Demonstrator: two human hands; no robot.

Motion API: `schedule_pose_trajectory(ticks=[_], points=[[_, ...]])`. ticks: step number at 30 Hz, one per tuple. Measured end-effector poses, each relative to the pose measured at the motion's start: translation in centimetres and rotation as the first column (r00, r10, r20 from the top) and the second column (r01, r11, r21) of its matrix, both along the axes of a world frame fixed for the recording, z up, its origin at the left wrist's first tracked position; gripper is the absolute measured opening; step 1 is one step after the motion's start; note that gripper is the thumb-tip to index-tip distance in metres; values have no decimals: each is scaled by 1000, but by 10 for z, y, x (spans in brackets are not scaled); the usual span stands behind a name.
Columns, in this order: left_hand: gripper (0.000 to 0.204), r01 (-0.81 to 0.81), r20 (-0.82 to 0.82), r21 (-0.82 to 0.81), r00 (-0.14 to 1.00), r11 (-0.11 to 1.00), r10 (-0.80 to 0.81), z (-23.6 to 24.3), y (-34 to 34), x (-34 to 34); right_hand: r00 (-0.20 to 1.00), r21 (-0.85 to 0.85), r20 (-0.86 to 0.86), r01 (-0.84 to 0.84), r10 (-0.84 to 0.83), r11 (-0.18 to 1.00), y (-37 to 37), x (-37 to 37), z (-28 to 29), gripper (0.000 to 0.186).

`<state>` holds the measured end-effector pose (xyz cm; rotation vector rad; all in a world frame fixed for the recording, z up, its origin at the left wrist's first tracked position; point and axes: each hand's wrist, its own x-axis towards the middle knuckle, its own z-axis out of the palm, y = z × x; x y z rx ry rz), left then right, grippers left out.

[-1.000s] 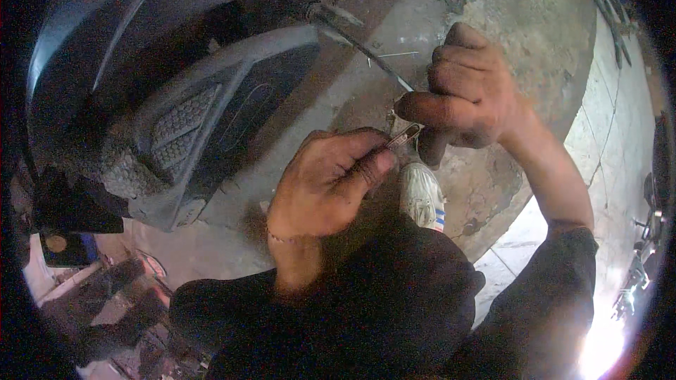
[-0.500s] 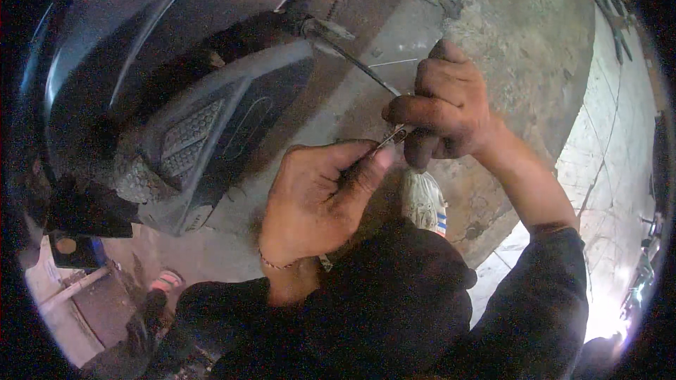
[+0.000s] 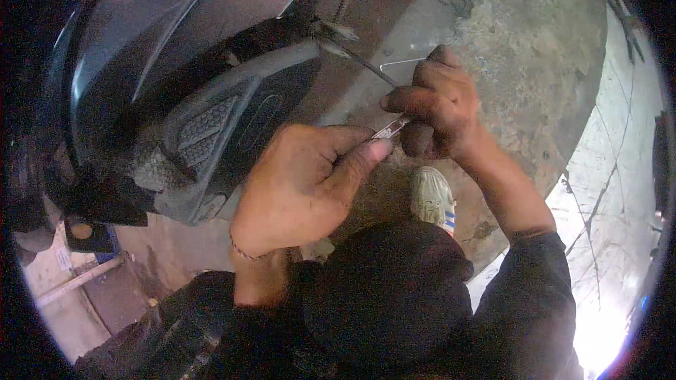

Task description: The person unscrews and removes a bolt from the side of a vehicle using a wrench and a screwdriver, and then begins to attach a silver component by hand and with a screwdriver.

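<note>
Between my two hands runs a narrow, flat silver metal piece [image 3: 391,129], like a small tool handle; its far end is hidden in my right fingers. My left hand [image 3: 299,186] is closed, pinching the near end between thumb and forefinger. Curled fingers of my right hand [image 3: 440,109] close around the other end. A dark thin rod [image 3: 362,63] slants down from the scooter to my right forefinger, where its tip disappears. Just beyond that hand shows a thin pale wire [image 3: 401,63] with a bent end; whether the hand touches it is unclear.
On the left stands a dark scooter with glossy body panels [image 3: 183,35] and a textured footboard [image 3: 211,123]. A white shoe [image 3: 432,197] is on the stained concrete floor [image 3: 528,63] below my hands. Pale tiles [image 3: 598,169] lie to the right, a dark box [image 3: 91,236] at lower left.
My left hand has moved left and slightly down, and more of the silver piece shows between my hands. My right hand has shifted slightly left. The view has shifted a little.
</note>
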<state>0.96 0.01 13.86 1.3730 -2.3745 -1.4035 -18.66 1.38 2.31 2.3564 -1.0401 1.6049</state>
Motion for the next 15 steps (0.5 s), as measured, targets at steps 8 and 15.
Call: schedule_pose_trajectory(ticks=[8, 15], points=[[25, 144, 65, 6, 987, 990, -144, -1, -13, 0, 998, 66, 30, -48, 46, 997, 4, -1, -3, 28], [32, 480, -204, 290, 876, 828, -437, -46, -40, -3, 905, 638, 395, -147, -157, 756, 36, 13, 25, 18]])
